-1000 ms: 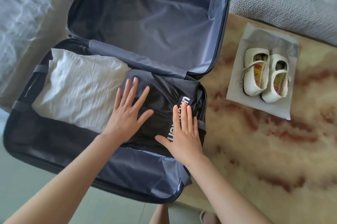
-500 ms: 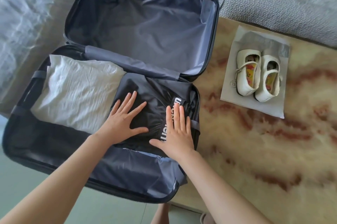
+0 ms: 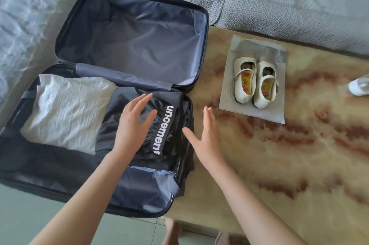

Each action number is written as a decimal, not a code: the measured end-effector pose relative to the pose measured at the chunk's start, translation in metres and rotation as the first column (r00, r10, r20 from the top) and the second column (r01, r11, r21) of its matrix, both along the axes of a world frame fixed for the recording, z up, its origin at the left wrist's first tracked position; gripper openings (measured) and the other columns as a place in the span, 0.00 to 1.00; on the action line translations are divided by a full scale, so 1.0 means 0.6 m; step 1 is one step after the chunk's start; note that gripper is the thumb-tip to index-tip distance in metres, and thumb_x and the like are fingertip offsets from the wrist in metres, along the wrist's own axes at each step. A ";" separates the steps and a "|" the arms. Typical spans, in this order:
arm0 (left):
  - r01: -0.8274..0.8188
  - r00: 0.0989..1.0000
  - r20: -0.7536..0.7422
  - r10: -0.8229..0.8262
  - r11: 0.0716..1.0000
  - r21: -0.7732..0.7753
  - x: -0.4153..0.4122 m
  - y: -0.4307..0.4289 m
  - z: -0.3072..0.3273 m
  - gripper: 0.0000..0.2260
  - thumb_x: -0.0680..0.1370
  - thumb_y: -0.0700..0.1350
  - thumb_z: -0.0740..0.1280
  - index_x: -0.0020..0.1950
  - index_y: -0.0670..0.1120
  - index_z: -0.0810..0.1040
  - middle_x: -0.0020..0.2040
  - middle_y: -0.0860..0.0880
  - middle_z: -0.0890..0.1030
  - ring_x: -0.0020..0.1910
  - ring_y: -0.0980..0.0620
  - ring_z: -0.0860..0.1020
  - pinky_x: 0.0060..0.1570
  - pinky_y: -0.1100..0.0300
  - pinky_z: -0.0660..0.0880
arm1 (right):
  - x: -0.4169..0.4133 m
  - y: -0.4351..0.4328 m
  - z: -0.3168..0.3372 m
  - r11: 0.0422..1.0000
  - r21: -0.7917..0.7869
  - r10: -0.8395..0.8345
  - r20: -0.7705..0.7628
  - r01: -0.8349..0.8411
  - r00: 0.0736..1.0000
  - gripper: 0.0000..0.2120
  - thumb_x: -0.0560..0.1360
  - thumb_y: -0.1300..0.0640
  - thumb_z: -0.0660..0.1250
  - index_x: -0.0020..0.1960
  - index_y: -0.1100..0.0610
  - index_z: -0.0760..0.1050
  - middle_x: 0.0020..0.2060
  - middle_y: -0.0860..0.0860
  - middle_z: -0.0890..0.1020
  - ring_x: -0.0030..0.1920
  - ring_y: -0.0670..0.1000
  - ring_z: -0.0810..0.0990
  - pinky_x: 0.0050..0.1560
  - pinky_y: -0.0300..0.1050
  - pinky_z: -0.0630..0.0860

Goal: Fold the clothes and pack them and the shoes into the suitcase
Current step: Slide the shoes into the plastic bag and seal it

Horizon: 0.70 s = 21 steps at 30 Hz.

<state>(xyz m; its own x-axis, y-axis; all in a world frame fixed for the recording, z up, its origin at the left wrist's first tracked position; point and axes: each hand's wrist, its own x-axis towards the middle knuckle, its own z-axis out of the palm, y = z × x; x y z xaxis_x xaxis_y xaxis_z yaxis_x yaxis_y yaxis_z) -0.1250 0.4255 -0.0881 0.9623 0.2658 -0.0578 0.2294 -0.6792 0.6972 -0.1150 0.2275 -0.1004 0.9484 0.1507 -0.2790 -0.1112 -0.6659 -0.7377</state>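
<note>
The open dark suitcase (image 3: 65,189) lies on the marble-patterned table (image 3: 289,165). In its near half a folded white garment (image 3: 67,109) lies at the left and a folded black garment (image 3: 169,125) with white lettering at the right. My left hand (image 3: 135,123) hovers open just above the black garment. My right hand (image 3: 207,135) is open with fingers spread, over the suitcase's right rim and the table. A pair of white children's shoes (image 3: 255,83) stands on a grey bag (image 3: 253,113), to the right of the suitcase.
The suitcase lid (image 3: 129,41) lies open and holds nothing, resting toward a grey quilted sofa (image 3: 279,1). A pale fluffy blanket (image 3: 24,15) is at the left. A white object (image 3: 359,85) shows at the table's right edge. Green floor (image 3: 30,214) lies below.
Both hands have lifted off the black garment. My right hand has moved right, past the suitcase rim toward the table. The view has shifted right.
</note>
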 end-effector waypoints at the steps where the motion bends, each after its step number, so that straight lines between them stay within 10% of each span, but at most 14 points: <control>1: -0.001 1.000 -0.003 0.001 1.000 -0.025 0.008 -0.021 0.004 0.21 0.79 0.48 0.65 0.72 0.50 0.69 0.70 0.52 0.70 0.70 0.53 0.65 0.70 0.54 0.63 | 0.003 -0.019 -0.001 0.998 0.026 -0.052 -0.038 0.053 0.998 0.40 0.76 0.44 0.65 0.78 0.52 0.46 0.78 0.48 0.49 0.77 0.48 0.48 0.76 0.51 0.48; 11: 0.219 0.967 -0.112 -0.230 0.970 -0.102 0.068 -0.272 -0.024 0.19 0.79 0.46 0.65 0.70 0.50 0.72 0.69 0.52 0.72 0.68 0.53 0.68 0.67 0.60 0.63 | 0.019 -0.229 -0.033 0.926 0.091 -0.346 -0.190 0.367 0.919 0.35 0.76 0.47 0.67 0.77 0.50 0.53 0.74 0.50 0.63 0.73 0.50 0.62 0.74 0.53 0.58; 17: 0.050 0.948 -0.293 -0.123 0.968 -0.244 0.122 -0.361 -0.052 0.20 0.79 0.47 0.65 0.71 0.52 0.69 0.68 0.49 0.71 0.61 0.54 0.72 0.54 0.63 0.67 | 0.065 -0.326 -0.052 0.849 0.189 -0.435 -0.278 0.493 0.856 0.30 0.78 0.53 0.65 0.76 0.52 0.57 0.72 0.51 0.66 0.71 0.48 0.66 0.65 0.37 0.61; 21: 0.013 0.936 -0.340 -0.089 0.976 -0.220 0.174 -0.407 -0.064 0.21 0.80 0.47 0.64 0.73 0.50 0.67 0.69 0.46 0.68 0.62 0.51 0.71 0.52 0.63 0.66 | 0.124 -0.371 -0.072 0.709 0.225 -0.551 -0.416 0.669 0.723 0.27 0.79 0.50 0.62 0.75 0.53 0.60 0.68 0.51 0.71 0.67 0.52 0.71 0.68 0.53 0.68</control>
